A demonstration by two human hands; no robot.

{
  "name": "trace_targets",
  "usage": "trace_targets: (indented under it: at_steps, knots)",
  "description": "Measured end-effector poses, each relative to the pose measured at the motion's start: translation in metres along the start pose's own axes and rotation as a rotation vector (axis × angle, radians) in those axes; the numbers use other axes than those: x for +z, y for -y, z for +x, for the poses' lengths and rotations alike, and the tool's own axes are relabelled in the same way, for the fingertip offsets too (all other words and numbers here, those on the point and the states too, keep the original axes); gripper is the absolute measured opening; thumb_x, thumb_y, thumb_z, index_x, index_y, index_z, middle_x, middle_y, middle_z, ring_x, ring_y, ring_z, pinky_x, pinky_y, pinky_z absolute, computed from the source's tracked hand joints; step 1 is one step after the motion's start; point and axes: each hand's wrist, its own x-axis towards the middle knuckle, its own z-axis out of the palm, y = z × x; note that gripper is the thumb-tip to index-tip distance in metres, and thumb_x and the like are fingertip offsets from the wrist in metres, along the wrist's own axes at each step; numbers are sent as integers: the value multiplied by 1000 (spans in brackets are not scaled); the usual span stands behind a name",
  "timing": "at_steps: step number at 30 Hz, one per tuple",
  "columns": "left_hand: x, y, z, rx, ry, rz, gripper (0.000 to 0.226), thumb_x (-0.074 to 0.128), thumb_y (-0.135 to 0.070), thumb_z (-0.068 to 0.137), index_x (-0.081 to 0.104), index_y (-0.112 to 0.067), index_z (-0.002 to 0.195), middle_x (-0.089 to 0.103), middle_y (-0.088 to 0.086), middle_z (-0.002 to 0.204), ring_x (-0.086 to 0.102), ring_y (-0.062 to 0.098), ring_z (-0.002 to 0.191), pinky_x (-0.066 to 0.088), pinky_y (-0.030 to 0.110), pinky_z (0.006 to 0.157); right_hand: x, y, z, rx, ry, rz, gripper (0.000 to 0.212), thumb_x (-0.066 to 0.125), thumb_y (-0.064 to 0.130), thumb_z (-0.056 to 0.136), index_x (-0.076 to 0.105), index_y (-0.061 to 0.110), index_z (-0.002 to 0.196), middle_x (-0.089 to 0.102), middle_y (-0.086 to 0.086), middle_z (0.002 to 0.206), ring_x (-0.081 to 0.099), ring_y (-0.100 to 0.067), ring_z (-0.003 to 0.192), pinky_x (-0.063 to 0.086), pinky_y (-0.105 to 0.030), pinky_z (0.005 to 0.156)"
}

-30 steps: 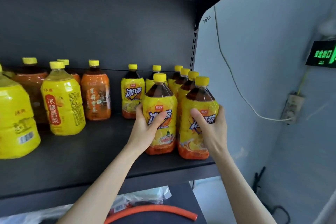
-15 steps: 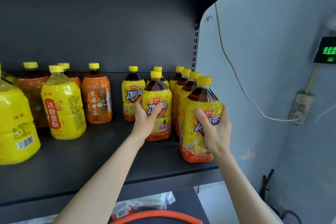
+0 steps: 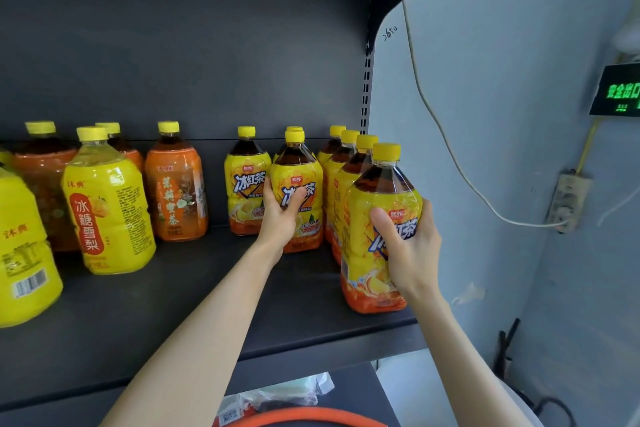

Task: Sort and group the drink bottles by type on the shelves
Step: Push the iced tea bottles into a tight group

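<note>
Grouping is in hand: the middle bottle (image 3: pixel 298 173) is gripped mid-shelf by the curled left hand (image 3: pixel 278 218), the front bottle (image 3: pixel 377 191) near the shelf (image 3: pixel 173 305) edge by the right hand (image 3: pixel 412 250); alignment into rows is probably needed.

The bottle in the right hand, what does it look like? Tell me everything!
The iced tea bottle is clear plastic with a yellow cap, dark brown tea showing at the neck, and a yellow wrap turning orange at the bottom, printed with blue-and-white characters. It stands upright near the front right corner of the shelf, ahead of a row of matching bottles. The right hand grips its middle.
</note>
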Motion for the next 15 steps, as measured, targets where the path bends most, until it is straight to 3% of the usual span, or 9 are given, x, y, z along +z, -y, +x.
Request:
trace_targets:
  at_steps: [15]
  knots:
    - [6,7,11,37,-39,76,88,58,-52,83,4,-31,149,23,2,154,26,23,140,29,53,111,1,1,0,-13,8,-5,53,67,41,70,53,10,110,67,11,87,65,9,71,47,-6,58]
